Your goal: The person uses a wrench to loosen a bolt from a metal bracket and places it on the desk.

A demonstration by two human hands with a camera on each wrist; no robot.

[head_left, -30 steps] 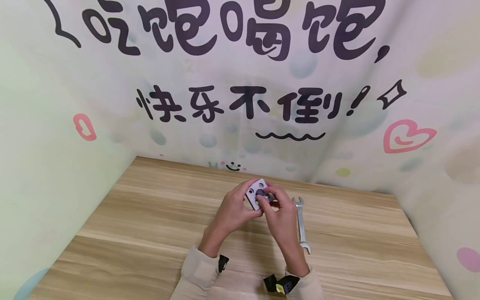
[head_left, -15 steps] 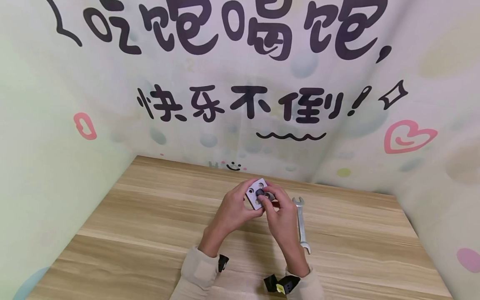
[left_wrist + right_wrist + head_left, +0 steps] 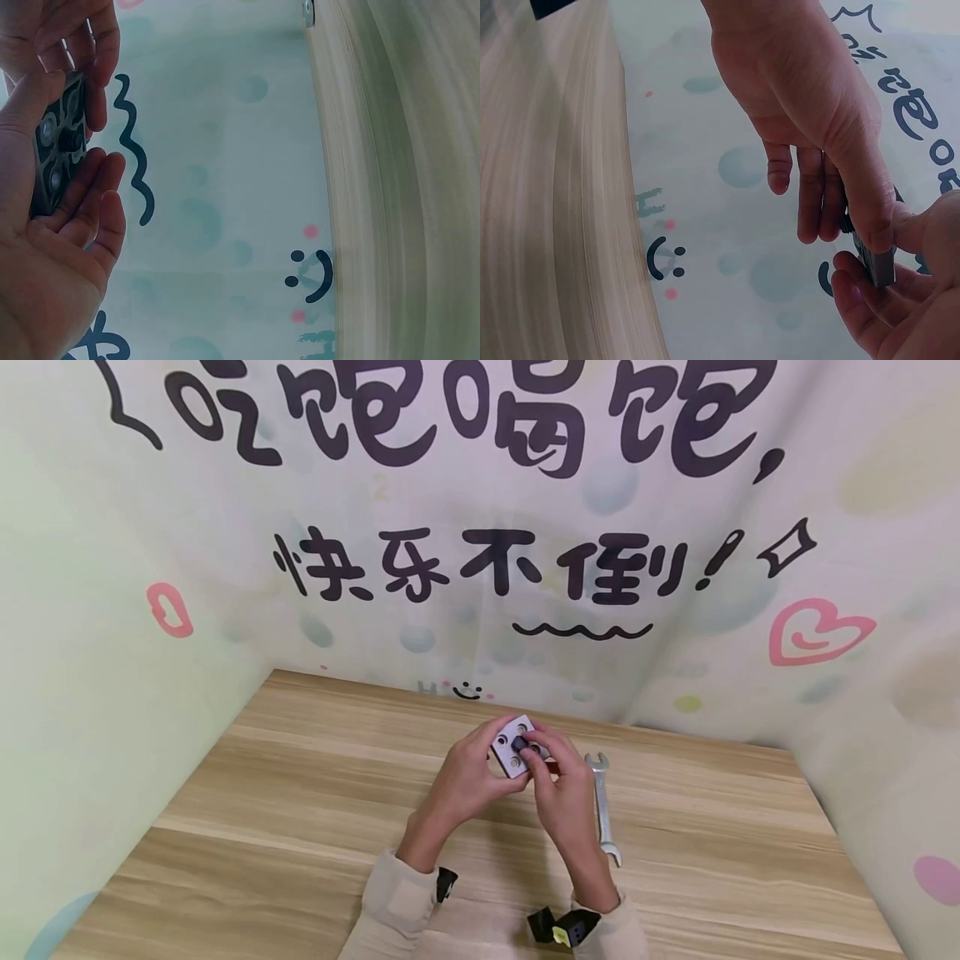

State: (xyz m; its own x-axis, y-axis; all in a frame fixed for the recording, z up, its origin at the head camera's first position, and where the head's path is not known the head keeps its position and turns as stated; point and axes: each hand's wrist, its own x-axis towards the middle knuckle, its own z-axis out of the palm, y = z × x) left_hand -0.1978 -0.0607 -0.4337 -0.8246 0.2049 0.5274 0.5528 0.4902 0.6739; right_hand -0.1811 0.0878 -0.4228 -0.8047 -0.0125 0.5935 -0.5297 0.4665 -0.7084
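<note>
In the head view my left hand (image 3: 463,781) grips a small square metal plate (image 3: 507,753) by its edges, tilted and held over the table. Round holes lie near its corners, and a dark hex bolt head (image 3: 519,743) sits at its centre. My right hand (image 3: 567,789) has its thumb and index finger curled at the bolt head, pinching it. From below, the left wrist view shows a short dark threaded end (image 3: 71,140) standing out of the plate's middle. The right wrist view catches the plate's edge (image 3: 883,270) between both hands; the fingers cover much of it.
An open-ended wrench (image 3: 602,810) lies on the wooden table (image 3: 300,810), right beside the right forearm. Printed cloth walls (image 3: 480,652) stand behind and at both sides. Black straps with small devices (image 3: 573,928) sit at the wrists.
The right thumb has shifted slightly right on the bolt head, baring more of the plate's lower hole. The left hand and the plate keep nearly the same place.
</note>
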